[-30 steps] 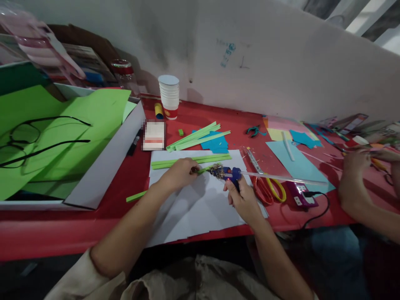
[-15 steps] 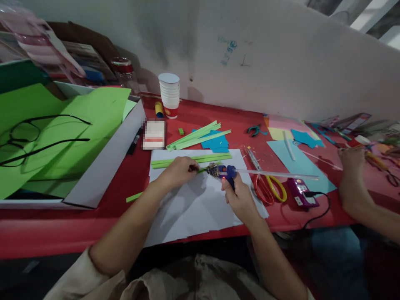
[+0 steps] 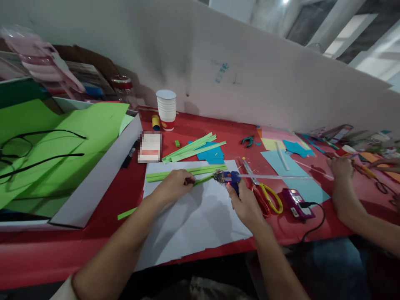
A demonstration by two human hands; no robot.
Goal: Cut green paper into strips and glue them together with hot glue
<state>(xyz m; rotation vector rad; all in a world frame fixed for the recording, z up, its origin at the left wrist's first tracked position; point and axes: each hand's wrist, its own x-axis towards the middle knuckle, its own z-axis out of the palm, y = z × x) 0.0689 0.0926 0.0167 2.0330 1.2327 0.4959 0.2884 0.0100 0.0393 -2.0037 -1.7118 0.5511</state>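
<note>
My right hand (image 3: pixel 245 204) grips a blue glue gun (image 3: pixel 231 178) with a red light lit on it. A long clear glue stick (image 3: pixel 275 177) sticks out of its back. The messy, crusted nozzle points left, at the end of a green paper strip (image 3: pixel 203 180). My left hand (image 3: pixel 175 185) pinches that strip at its other end, with the fingertips partly hidden. Both hands are over white paper sheets (image 3: pixel 187 227). More green strips (image 3: pixel 156 177) lie along the top of the sheets. Scissors (image 3: pixel 271 199) with red and yellow handles rest beside my right hand.
An open box (image 3: pixel 103 177) with green paper and eyeglasses stands left. Stacked paper cups (image 3: pixel 166 108) are at the back. A purple charger (image 3: pixel 297 202) with a black cable lies right. Another person's hand (image 3: pixel 342 168) reaches in at far right. Small pliers (image 3: pixel 248 141) lie behind.
The view has tilted up a little. My right hand and the glue gun have moved slightly away from my left hand, so more of the held green strip shows.
</note>
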